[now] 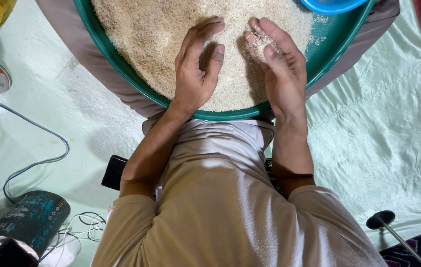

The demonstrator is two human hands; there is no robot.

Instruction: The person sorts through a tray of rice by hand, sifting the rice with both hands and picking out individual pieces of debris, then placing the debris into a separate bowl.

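Head view, tray: a wide round green tray (121, 66) rests across the person's lap, and its near rim curves just above the beige shirt (220, 198).
Head view, grain: pale husked rice (151, 34) covers almost the whole tray bed; only a bare green strip shows along the right rim.
Head view, left hand: the left hand (195, 64) lies palm down on the rice near the tray's near rim, fingers loosely curled and spread, thumb tucked toward the middle; it is relaxed and grips nothing, only pressing into the grain.
Head view, right hand: the right hand (279, 64) is cupped, palm turned up and inward, with a small heap of rice resting on the fingers (262, 42); the fingers are bent round the grain but not clenched.
Head view, gap: the two hands sit just beside each other over the near middle of the tray, apart, with a shadowed hollow of rice between them.
Head view, blue bowl: the rim of a blue bowl (331, 5) shows at the tray's far right edge.
Head view, cloth: a pale green sheet (383, 133) lies under everything.
Head view, left side: a dark cylindrical can (27, 217), white cables (82, 222) and a blue cord (37, 160) lie on the sheet's left edge.
Head view, phone: a black phone (114, 172) lies beside the left elbow.
Head view, lower right corner: a black knob on a thin rod (381, 219).
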